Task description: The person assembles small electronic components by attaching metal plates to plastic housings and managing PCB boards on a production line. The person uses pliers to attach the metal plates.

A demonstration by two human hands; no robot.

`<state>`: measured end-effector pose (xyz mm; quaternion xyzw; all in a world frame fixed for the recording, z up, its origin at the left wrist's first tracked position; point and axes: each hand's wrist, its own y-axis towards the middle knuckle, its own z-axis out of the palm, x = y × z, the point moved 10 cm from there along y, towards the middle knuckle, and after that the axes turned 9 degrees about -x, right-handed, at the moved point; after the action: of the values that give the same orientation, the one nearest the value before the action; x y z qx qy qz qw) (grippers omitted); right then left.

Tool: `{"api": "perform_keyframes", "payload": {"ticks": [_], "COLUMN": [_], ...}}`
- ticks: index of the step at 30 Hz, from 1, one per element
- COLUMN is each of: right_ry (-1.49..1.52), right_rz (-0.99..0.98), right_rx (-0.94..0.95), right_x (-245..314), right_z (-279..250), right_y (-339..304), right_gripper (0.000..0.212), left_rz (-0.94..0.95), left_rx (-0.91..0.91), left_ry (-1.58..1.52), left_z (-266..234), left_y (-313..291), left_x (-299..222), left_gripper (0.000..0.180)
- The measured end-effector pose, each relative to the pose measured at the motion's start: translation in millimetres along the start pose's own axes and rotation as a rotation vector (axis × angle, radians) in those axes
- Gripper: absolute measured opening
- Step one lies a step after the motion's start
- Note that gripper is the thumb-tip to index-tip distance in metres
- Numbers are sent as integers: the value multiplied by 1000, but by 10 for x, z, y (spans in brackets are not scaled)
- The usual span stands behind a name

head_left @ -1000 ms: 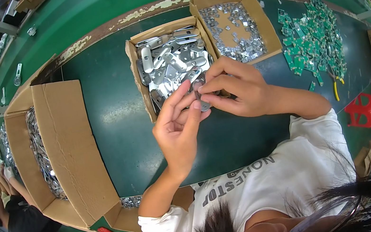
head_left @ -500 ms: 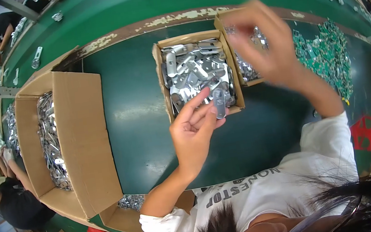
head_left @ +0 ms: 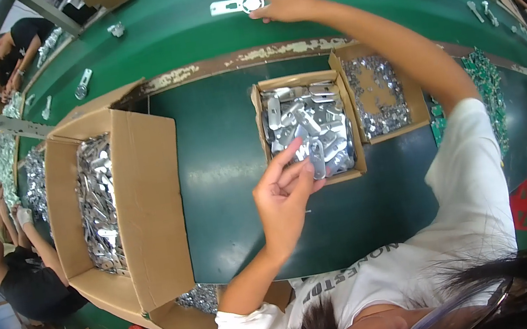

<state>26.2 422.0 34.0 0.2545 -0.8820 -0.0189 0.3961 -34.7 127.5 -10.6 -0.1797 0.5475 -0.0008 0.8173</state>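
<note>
My left hand (head_left: 280, 201) pinches a small flat silver metal plate with rounded ends (head_left: 318, 158) between thumb and fingers. It hovers over the front of a cardboard box (head_left: 357, 143) full of similar shiny plates. Stretched far forward over the green belt (head_left: 175, 31), my right hand (head_left: 285, 2) closes its thumb and fingers around the round end of a silver ring-ended metal part (head_left: 229, 7). That part's flat slotted end points left.
A cardboard tray of small metal pieces (head_left: 379, 96) adjoins the box. Green-and-silver pieces (head_left: 486, 97) lie at right. On the left stands a large carton (head_left: 151, 208) of metal parts. Other metal parts (head_left: 84, 84) lie on the belt. Co-workers (head_left: 27, 268) sit at left.
My right hand has moved from above the small-pieces tray forward and left to the belt, and now grips the ring-ended part. My left hand keeps its plate; the whole view has shifted.
</note>
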Motion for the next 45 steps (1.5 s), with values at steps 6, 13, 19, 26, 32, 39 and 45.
{"api": "perform_keyframes", "payload": {"ticks": [6, 13, 19, 26, 32, 39, 45], "right_ry": [1113, 999, 1036, 1043, 1022, 911, 805], "right_rz": [122, -82, -83, -31, -3, 40, 25], "right_rx": [171, 38, 285, 320, 404, 409, 254], "right_x": [589, 882, 906, 851, 831, 814, 813], "right_z": [-489, -524, -219, -78, -18, 36, 58], "right_y": [-1566, -2361, -2464, -2412, -2398, -2392, -2397], "right_gripper": [33, 34, 40, 39, 35, 32, 22], "left_rz": [-37, -27, 5, -56, -98, -180, -233], "left_rx": [51, 113, 163, 165, 150, 177, 201], "left_ry": [-4, 141, 226, 191, 96, -17, -88], "left_z": [46, 171, 196, 195, 171, 212, 278], "left_y": [-37, -68, -118, -98, -109, -116, -172], "left_x": [-50, 61, 129, 147, 163, 216, 276], "left_gripper": [40, 40, 35, 32, 33, 39, 42]}}
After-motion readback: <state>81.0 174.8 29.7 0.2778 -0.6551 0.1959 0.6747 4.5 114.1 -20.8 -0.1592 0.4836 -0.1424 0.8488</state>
